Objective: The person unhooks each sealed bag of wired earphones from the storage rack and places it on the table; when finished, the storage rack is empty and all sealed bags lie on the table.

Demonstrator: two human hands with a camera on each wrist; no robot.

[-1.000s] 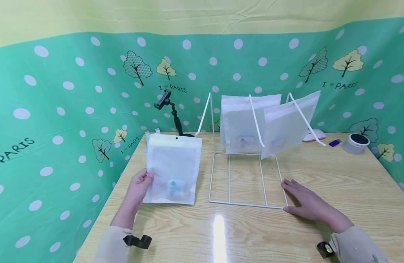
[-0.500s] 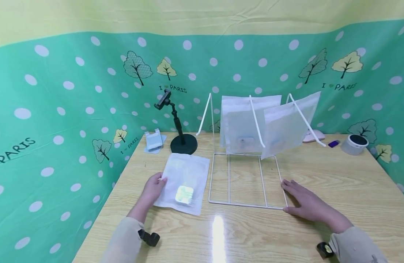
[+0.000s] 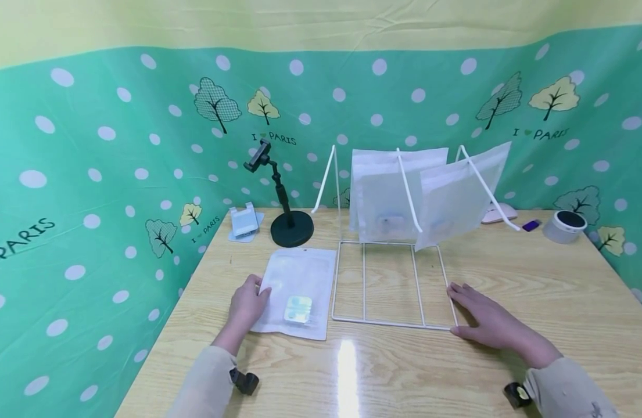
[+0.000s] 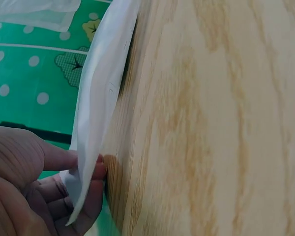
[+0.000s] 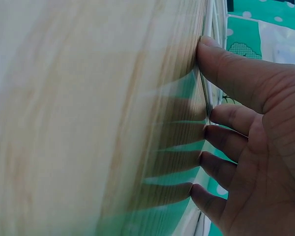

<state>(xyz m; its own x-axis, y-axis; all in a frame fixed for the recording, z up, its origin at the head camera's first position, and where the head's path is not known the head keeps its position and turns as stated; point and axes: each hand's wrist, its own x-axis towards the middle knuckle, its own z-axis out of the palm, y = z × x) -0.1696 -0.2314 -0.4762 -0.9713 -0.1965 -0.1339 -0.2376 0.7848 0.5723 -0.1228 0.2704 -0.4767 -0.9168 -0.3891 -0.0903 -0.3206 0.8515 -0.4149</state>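
A white translucent pouch [image 3: 300, 290] with a pale blue item inside lies flat on the wooden table [image 3: 394, 371], just left of a white wire rack [image 3: 388, 320]. My left hand [image 3: 254, 296] pinches the pouch's left edge. The left wrist view shows that pouch [image 4: 101, 98] caught between thumb and fingers [image 4: 91, 196]. My right hand [image 3: 464, 309] lies flat with spread fingers at the rack's front right corner. In the right wrist view its fingertips [image 5: 209, 130] press on the table beside the rack wire [image 5: 211, 29]. Two similar pouches [image 3: 391, 194] [image 3: 456, 194] hang on the rack's slanted prongs.
A black phone stand [image 3: 289, 223] and a small white holder [image 3: 244, 222] stand at the back left. A tape roll [image 3: 563, 226], a pink mouse [image 3: 498, 213] and a small blue item [image 3: 531, 225] sit at the back right. Green dotted cloth walls surround the table.
My left hand has lowered the pouch from upright to flat on the table beside the rack. The right hand has stayed at the rack's corner.
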